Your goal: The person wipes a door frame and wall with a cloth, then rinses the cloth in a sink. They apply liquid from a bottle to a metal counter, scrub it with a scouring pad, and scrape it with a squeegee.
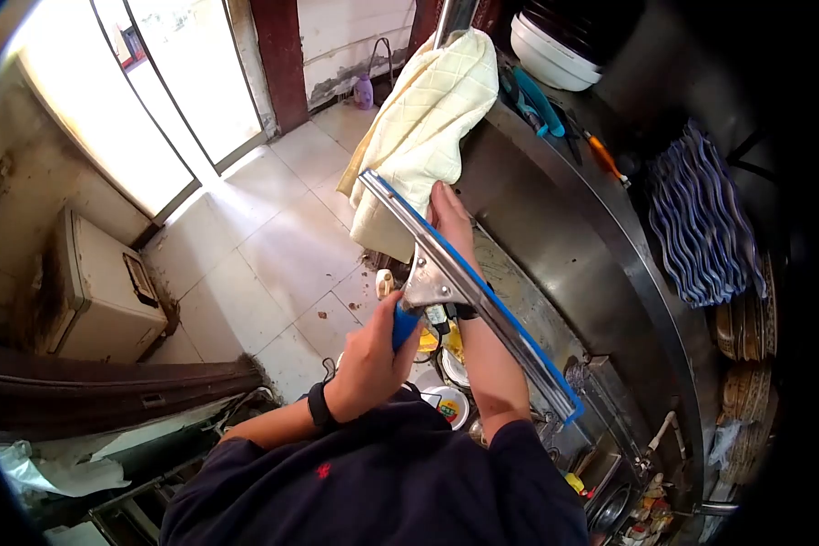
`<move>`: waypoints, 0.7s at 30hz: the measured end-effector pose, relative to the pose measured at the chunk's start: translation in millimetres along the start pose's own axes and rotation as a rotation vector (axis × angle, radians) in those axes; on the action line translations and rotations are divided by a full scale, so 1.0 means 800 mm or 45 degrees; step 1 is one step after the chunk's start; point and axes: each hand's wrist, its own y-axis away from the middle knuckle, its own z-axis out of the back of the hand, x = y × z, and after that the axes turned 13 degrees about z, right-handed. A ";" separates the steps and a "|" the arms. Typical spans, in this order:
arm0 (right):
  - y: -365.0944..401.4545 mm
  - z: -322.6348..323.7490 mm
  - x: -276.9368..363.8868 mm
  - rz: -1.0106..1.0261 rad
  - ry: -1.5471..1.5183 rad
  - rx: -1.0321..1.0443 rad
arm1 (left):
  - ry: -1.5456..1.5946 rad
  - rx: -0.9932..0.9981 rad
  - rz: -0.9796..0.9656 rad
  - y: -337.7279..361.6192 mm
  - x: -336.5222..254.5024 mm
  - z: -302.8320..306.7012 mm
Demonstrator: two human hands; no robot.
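Note:
A window squeegee [482, 289] with a metal channel and a blue rubber edge slants across the middle of the view. My left hand [371, 353] is wrapped round its blue handle, just below the riveted metal bracket. Behind the upper half of the blade, my right hand [452, 218] shows with its fingers stretched upward, partly covered by the squeegee. Its fingertips overlap the edge of a pale yellow quilted cloth [437, 118], which hangs over a metal pole at the counter's end.
A steel counter [601, 218] curves along the right, bearing teal-handled tools [539, 102], an orange-handled tool [605, 159] and a wavy blue stack [703, 218]. A white bowl [551, 56] stands behind. Tubs [448, 408] sit low before me. A stained white box [105, 291] stands left, near bright glass doors [146, 91].

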 end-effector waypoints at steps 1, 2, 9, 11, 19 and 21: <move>0.002 0.000 0.004 -0.012 0.085 0.019 | 0.023 0.004 0.073 -0.002 0.000 0.000; 0.004 0.003 0.009 -0.024 0.170 0.037 | 0.024 0.001 0.073 -0.006 0.000 0.002; 0.018 0.012 0.014 0.050 -0.368 0.052 | -0.013 -0.105 0.208 -0.032 0.022 0.016; 0.026 0.012 0.025 0.038 -0.360 0.034 | -0.015 -0.135 0.196 -0.042 0.028 0.020; 0.047 -0.005 0.082 0.052 -0.384 -0.002 | 0.030 -0.255 0.144 -0.074 0.066 0.022; 0.051 0.007 0.083 0.057 -0.331 -0.010 | -0.023 -0.253 0.202 -0.078 0.076 0.025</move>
